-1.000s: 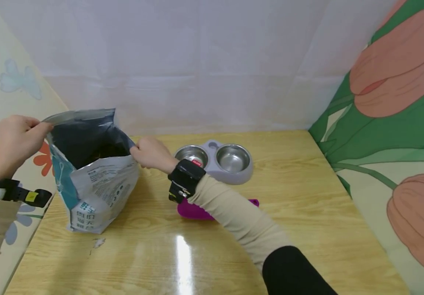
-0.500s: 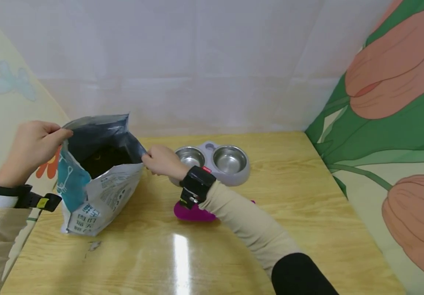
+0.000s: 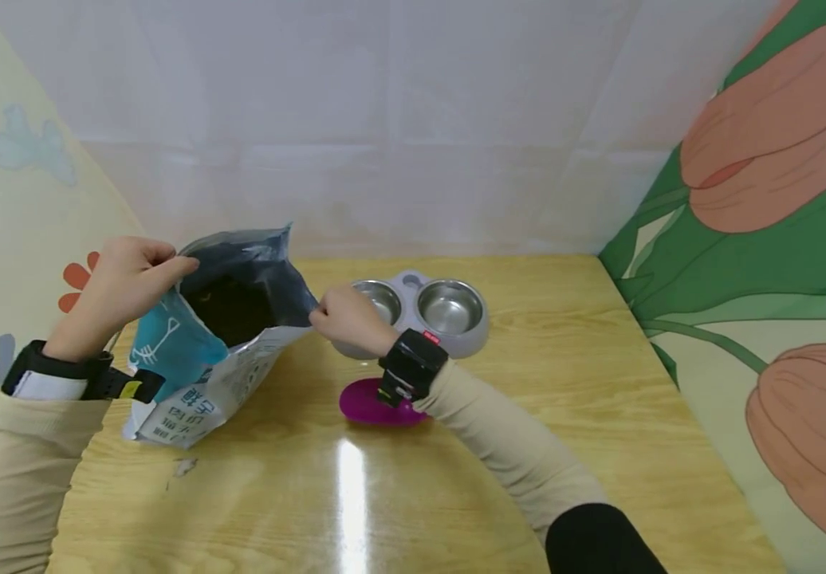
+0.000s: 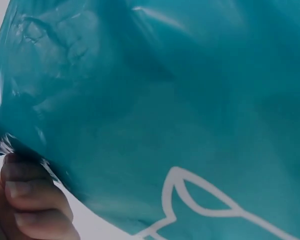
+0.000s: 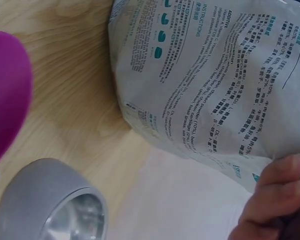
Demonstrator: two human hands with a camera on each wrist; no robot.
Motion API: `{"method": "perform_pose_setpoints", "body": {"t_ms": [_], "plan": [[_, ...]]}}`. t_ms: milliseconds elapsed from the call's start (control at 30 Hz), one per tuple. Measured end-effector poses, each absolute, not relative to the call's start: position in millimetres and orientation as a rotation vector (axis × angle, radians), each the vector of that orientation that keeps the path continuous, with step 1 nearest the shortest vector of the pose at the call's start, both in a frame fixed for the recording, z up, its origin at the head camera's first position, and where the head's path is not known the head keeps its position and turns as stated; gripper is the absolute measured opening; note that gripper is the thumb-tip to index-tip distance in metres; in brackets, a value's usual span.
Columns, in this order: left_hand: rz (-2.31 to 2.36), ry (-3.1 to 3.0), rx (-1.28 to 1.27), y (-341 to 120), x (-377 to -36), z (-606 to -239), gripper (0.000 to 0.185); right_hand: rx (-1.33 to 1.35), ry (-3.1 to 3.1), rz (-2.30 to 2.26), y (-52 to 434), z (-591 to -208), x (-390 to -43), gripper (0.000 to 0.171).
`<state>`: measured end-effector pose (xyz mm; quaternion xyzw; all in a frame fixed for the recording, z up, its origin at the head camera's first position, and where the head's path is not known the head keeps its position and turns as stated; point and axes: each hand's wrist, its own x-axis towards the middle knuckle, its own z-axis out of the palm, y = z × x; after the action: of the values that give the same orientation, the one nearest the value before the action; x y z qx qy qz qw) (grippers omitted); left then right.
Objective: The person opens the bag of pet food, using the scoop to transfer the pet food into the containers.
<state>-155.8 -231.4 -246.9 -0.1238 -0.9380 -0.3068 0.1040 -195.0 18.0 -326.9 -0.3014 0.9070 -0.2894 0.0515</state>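
A white and teal pet food bag (image 3: 237, 383) stands at the left of the table, leaning to the right, its silvery mouth wide open and dark contents inside. My left hand (image 3: 129, 279) pinches the left edge of the mouth between thumb and fingers. On the opposite edge, my right hand (image 3: 352, 319) grips the foil corner. The teal side of the bag (image 4: 165, 110) fills most of the left wrist view, with curled fingers at its edge. Printed text covers the white panel of the bag (image 5: 205, 85) in the right wrist view.
Behind my right wrist sits a grey double pet bowl (image 3: 466, 343) with two steel dishes. A magenta scoop (image 3: 366, 402) lies on the wooden table (image 3: 528, 446), partly hidden by my right wrist. A white sheet (image 3: 384, 119) hangs along the back.
Both hands have moved right, taking the bag's mouth with them. The bag now tilts more to the right, and its dark contents show more.
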Motion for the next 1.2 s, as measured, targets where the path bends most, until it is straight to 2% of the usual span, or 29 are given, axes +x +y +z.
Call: {"method": "perform_pose_setpoints", "body": {"t_ms": [533,833,1200], "plan": [[-0.851,-2.748,-0.580,-194.9,-162.8,-258.7,0.039,-0.815,2.872,-0.763,39.3,-349.6,-196.3,0.046],[-0.688,-2.878,-0.513,-187.2,-163.1,-258.4,0.044,-0.761,2.852,-0.840,42.5,-358.9,-198.8,0.046],[-0.899,-2.863,-0.619,-179.0,-169.6,-265.4,0.039,-0.732,2.861,-0.910,47.4,-367.7,-198.5,0.044]]}}
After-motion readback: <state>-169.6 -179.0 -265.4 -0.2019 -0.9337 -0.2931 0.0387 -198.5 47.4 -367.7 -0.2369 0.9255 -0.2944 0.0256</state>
